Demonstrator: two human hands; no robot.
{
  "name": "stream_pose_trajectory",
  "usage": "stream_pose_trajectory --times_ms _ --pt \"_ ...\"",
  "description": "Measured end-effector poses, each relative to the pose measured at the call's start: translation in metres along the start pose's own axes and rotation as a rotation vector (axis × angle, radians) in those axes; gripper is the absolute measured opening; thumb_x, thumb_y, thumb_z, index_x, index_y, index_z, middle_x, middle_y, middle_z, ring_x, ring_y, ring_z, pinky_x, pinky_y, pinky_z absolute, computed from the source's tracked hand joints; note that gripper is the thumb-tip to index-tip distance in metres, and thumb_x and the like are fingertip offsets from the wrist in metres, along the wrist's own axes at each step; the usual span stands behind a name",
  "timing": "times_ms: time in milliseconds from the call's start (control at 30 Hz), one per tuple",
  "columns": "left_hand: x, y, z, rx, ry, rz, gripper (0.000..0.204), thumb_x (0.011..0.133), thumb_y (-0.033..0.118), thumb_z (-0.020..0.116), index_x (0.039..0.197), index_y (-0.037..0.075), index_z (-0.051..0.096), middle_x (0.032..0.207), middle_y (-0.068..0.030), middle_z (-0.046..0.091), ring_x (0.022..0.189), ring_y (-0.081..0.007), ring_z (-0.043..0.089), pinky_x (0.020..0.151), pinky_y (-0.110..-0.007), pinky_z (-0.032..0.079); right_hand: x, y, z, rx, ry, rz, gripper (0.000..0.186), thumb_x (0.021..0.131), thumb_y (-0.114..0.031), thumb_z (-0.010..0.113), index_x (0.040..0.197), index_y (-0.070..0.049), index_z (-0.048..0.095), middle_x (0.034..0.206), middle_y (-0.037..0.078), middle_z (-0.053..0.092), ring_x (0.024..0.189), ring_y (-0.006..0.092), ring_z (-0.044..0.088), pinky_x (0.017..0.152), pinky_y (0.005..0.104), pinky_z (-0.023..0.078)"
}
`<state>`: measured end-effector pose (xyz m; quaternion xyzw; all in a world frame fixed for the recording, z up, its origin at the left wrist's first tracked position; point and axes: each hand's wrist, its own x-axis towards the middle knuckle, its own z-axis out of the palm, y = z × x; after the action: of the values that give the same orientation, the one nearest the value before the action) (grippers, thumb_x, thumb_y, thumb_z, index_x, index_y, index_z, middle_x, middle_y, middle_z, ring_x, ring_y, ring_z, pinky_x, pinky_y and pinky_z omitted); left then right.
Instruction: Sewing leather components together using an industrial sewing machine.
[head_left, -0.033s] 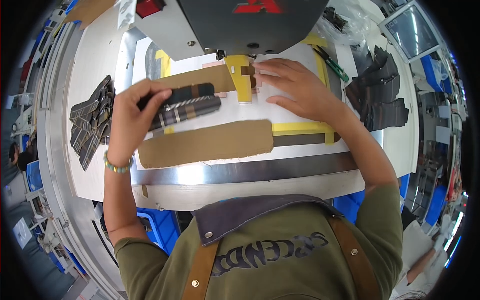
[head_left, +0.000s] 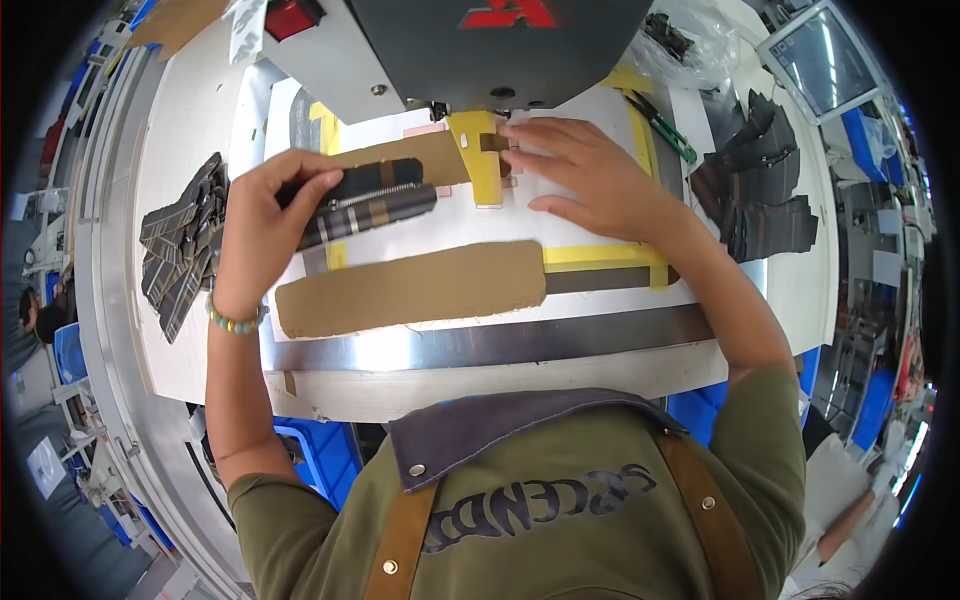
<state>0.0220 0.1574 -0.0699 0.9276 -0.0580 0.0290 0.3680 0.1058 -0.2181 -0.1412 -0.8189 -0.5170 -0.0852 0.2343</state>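
Observation:
My left hand [head_left: 262, 215] pinches a dark plaid fabric strip with a zipper [head_left: 375, 205] along it, thumb on top. The strip is held at a slant above the white work surface; its left end is hidden by my hand. My right hand [head_left: 595, 175] has its fingers apart and holds nothing I can see. Its fingertips are beside the yellow guide plate [head_left: 484, 170] under the grey machine head [head_left: 500, 55]. A brown cardboard strip [head_left: 435, 155] lies behind the fabric, reaching to the yellow plate. Nearer to me lies a larger brown cardboard piece [head_left: 410, 290].
Plaid fabric pieces [head_left: 185, 240] are heaped at the left, and dark ones [head_left: 755, 180] at the right. A green-handled cutter [head_left: 672, 138] lies right of the machine. A screen [head_left: 825, 65] and a clear plastic bag [head_left: 690, 50] stand farther back. A metal strip [head_left: 480, 338] edges the worktop.
My left hand and the zippered strip have shifted slightly to the left and away from me. My right hand has barely moved.

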Motion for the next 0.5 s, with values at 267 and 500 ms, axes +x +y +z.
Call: stream_pose_trajectory --times_ms 267,500 --pt "0.062 -0.028 0.033 -0.009 -0.127 0.001 0.023 0.099 0.014 0.082 0.108 -0.006 0.077 0.091 -0.0119 0.080 0.076 -0.0137 0.067 0.073 -0.030 0.055 -0.002 0.006 0.009 -0.064 -0.123 -0.055 0.047 0.104 -0.036 0.070 0.146 -0.014 0.069 0.164 0.008 0.054 0.153 0.0299 0.047 0.128 0.0502 0.034" --pt "0.064 -0.028 0.071 -0.078 -0.066 -0.001 0.018 0.102 0.013 0.079 0.110 -0.003 0.079 0.097 -0.0045 0.079 0.090 -0.0099 0.069 0.087 -0.029 0.057 -0.003 0.010 0.009 0.001 -0.070 -0.050 0.044 0.103 -0.034 0.071 0.142 -0.014 0.071 0.162 0.009 0.057 0.152 0.0297 0.048 0.126 0.0515 0.036"
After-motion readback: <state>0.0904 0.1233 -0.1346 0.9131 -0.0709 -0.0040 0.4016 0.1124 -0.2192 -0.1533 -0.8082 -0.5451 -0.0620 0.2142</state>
